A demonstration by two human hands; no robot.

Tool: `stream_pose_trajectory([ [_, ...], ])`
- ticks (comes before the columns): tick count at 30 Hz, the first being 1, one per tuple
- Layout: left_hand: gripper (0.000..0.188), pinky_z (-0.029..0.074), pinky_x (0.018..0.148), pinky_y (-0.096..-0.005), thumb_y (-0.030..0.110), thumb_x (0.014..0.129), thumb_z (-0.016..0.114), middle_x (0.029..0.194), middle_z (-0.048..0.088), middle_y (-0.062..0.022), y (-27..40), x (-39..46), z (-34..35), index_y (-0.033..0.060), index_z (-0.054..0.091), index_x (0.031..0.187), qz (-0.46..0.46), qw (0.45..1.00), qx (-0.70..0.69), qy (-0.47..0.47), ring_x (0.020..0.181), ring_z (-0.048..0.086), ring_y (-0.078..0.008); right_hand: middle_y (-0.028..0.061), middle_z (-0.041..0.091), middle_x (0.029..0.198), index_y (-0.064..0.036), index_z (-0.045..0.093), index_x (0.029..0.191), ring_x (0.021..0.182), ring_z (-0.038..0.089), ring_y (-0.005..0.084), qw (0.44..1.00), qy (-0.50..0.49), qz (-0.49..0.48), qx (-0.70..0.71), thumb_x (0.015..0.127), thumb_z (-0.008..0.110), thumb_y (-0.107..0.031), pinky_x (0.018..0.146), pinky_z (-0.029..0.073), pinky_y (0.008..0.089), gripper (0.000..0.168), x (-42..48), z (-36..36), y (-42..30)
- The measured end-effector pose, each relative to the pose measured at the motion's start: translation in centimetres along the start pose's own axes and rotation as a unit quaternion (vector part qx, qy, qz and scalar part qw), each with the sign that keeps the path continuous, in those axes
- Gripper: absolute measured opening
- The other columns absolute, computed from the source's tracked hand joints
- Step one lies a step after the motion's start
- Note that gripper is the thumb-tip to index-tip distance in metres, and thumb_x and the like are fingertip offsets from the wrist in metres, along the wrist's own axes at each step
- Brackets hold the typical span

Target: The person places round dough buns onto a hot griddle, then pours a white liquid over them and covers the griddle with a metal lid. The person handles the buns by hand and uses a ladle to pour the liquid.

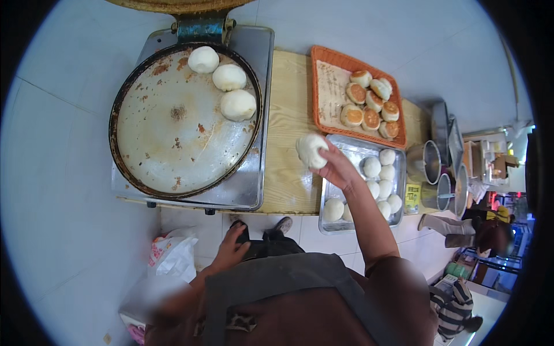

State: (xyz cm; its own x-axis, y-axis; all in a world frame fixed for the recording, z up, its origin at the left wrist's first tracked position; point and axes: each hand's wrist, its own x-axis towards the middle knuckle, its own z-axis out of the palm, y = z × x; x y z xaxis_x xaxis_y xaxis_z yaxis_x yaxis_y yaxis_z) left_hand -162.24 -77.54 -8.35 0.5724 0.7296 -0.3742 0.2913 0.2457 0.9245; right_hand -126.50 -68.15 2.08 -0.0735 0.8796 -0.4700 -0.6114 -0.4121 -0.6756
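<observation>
A pale, uncooked dough bun (pixel 310 151) is in the grip of my right hand (pixel 335 168), over the wooden tabletop between the griddle and the metal tray. Beneath my right forearm lies the metal tray (pixel 340 145), which holds several white dough buns (pixel 372 167); the arm hides part of it. My left hand (pixel 232 247) hangs low in front of the table with its fingers apart and nothing in it. To the left, the round griddle (pixel 173 147) has three white dough buns (pixel 229 78) along its upper right rim. Its lid (pixel 186 5) stands raised.
An orange woven basket (pixel 315 93) beyond the tray holds several browned buns (pixel 356 93). Metal pots (pixel 424 162) stand at the table's right end. A white plastic bag (pixel 173 255) is at lower left. Other people (pixel 454 311) are in the background at right.
</observation>
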Motion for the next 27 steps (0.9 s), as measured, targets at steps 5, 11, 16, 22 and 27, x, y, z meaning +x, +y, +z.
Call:
stream_pose_trajectory([
  [5,0.056,0.049,0.084,-0.034,0.015,0.08,0.065,0.13,0.037,-0.0182,-6.1,-1.9,-1.8,0.005,0.04,0.13,0.045,0.995,0.009,0.092,0.114,0.047,-0.0294,0.0061,0.052,0.121,-0.011,0.039,0.132,0.105,0.055,0.0184,0.984,-0.151,-0.045,-0.086,0.08,0.066,-0.017,0.083,0.05,0.0327,0.059,2.4,9.0,-7.2],
  [11,0.055,0.05,0.082,-0.0347,0.015,0.08,0.065,0.13,0.037,-0.0184,-3.9,-3.3,-3.6,0.0076,0.042,0.129,-0.036,0.989,-0.064,0.131,0.113,0.047,-0.0284,0.0094,0.055,0.114,-0.011,0.05,0.119,0.106,0.053,0.0229,0.676,-0.101,-0.359,-0.635,0.072,0.071,-0.023,0.088,0.043,0.033,0.053,13.3,24.1,-9.5],
  [16,0.053,0.05,0.081,-0.0346,0.014,0.079,0.065,0.129,0.038,-0.0184,-7.1,-4.5,-4.5,0.0073,0.043,0.127,-0.012,0.983,-0.044,0.179,0.109,0.051,-0.0272,0.0134,0.057,0.098,-0.011,0.054,0.109,0.097,0.054,0.0311,0.545,0.008,-0.352,-0.761,0.069,0.07,-0.028,0.08,0.046,0.0405,0.046,22.9,28.2,-5.5],
  [22,0.051,0.051,0.081,-0.035,0.011,0.081,0.063,0.128,0.038,-0.019,-5.6,-5.6,-6.0,0.0072,0.042,0.127,-0.053,0.976,-0.08,0.196,0.11,0.051,-0.0258,0.0117,0.058,0.102,-0.014,0.055,0.113,0.099,0.054,0.0299,0.475,0.082,-0.298,-0.824,0.071,0.07,-0.033,0.082,0.045,0.0399,0.048,27.2,28.1,-3.1],
  [27,0.051,0.051,0.081,-0.0347,0.01,0.081,0.061,0.13,0.035,-0.0185,-4.6,-5.3,-7.0,0.0073,0.041,0.128,-0.078,0.972,-0.105,0.193,0.112,0.049,-0.0258,0.0103,0.06,0.103,-0.016,0.054,0.118,0.099,0.054,0.0295,0.492,0.073,-0.33,-0.802,0.074,0.067,-0.035,0.084,0.045,0.0382,0.05,26.2,28.6,-6.1],
])
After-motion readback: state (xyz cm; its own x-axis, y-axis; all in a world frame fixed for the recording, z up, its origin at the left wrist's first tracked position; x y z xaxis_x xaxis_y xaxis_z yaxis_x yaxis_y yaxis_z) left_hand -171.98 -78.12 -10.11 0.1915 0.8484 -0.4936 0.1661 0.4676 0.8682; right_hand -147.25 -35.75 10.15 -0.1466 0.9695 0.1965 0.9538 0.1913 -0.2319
